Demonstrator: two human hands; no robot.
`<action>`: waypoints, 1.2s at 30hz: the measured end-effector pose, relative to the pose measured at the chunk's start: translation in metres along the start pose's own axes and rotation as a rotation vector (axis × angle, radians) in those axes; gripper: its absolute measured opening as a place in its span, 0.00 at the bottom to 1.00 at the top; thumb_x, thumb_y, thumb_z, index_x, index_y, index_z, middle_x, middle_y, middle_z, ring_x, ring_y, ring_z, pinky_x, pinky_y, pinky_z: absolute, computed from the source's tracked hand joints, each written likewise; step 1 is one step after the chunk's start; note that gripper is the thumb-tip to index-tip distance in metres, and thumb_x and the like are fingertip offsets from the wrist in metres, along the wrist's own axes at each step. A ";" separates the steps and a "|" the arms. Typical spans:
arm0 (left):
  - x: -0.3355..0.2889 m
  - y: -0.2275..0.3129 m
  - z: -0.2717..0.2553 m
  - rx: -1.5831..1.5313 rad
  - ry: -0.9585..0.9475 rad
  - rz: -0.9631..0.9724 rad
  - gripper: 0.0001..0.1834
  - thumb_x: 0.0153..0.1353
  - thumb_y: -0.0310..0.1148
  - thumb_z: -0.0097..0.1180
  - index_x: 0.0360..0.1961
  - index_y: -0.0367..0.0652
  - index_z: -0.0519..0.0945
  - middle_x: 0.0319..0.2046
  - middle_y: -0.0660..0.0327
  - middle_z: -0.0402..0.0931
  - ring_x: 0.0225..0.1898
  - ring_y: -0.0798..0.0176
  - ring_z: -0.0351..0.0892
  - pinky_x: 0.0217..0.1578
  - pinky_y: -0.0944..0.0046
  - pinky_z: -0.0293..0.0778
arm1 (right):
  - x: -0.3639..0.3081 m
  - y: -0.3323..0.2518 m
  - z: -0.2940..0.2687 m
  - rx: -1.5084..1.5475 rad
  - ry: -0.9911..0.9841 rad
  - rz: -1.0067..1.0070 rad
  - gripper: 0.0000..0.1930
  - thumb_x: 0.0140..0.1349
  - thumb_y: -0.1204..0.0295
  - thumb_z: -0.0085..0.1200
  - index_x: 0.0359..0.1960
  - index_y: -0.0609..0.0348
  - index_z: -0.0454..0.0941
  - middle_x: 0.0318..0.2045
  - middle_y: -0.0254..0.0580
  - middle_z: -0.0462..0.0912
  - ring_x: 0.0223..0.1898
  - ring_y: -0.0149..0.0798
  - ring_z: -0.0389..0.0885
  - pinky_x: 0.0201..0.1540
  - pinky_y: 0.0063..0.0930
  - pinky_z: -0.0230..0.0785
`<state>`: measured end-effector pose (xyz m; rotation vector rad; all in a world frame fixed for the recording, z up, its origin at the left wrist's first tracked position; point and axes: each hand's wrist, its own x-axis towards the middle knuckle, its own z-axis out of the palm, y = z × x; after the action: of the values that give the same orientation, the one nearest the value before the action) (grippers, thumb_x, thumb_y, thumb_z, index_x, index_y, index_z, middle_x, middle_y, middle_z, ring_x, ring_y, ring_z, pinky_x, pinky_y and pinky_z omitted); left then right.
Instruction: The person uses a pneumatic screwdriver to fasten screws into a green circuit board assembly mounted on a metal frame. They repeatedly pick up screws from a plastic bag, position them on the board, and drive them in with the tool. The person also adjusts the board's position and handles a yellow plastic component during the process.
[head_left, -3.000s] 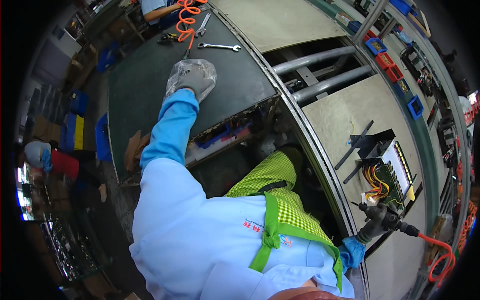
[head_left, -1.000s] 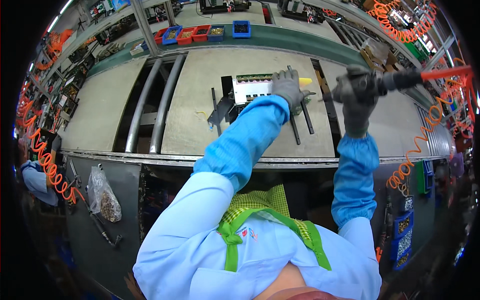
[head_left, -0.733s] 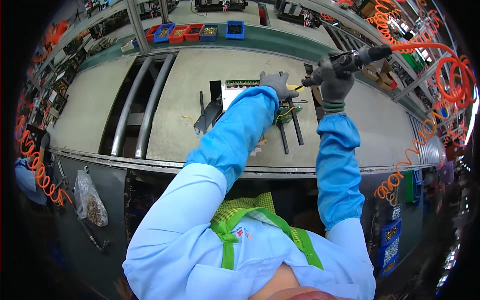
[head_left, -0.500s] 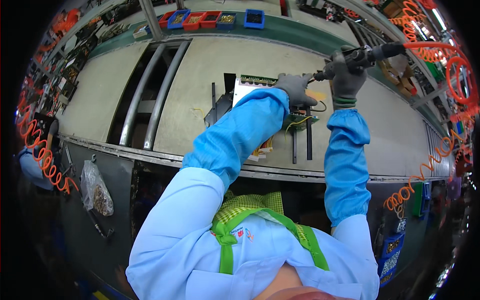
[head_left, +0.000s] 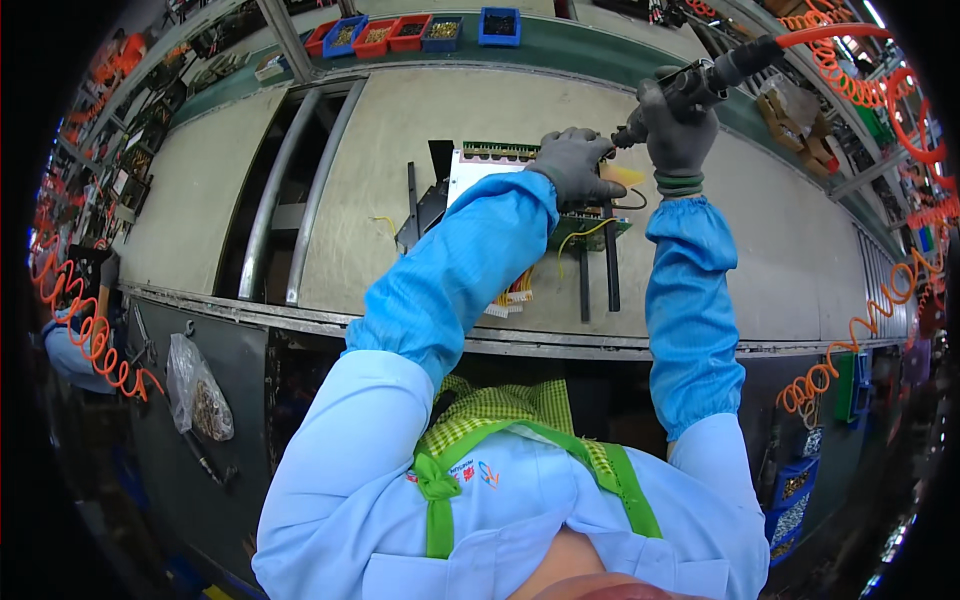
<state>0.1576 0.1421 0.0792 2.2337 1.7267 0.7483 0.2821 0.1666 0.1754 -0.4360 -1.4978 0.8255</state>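
One circuit-board assembly (head_left: 476,168) lies under the left hand (head_left: 575,168), its grip unclear; the right hand (head_left: 680,135) clasps a driver (head_left: 696,90).

Grey gloves (head_left: 682,145) and 2 blue oversleeves (head_left: 695,300) are worn.

The left hand (head_left: 575,167) and blue sleeve (head_left: 450,270) hide much of the white metal unit (head_left: 475,172) from us. Right hand (head_left: 680,138) covers part of the power tool (head_left: 694,88), whose tip we cannot make out by the left fingertips. Black bits (head_left: 499,24) in a bin (head_left: 498,40): too small for us to identify; far left, a co-worker (head_left: 72,358) fades into the dark rim.
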 end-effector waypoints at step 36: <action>0.007 -0.009 0.008 -0.018 -0.069 -0.087 0.20 0.60 0.48 0.47 0.50 0.55 0.76 0.46 0.57 0.76 0.50 0.54 0.74 0.52 0.54 0.66 | 0.038 0.038 -0.013 -0.343 0.046 0.050 0.12 0.51 0.65 0.62 0.30 0.60 0.76 0.20 0.34 0.78 0.21 0.28 0.75 0.28 0.25 0.69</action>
<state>0.1557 0.1519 0.0700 2.1316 1.7642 0.6567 0.2822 0.2218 0.1735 -0.7439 -1.5956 0.5917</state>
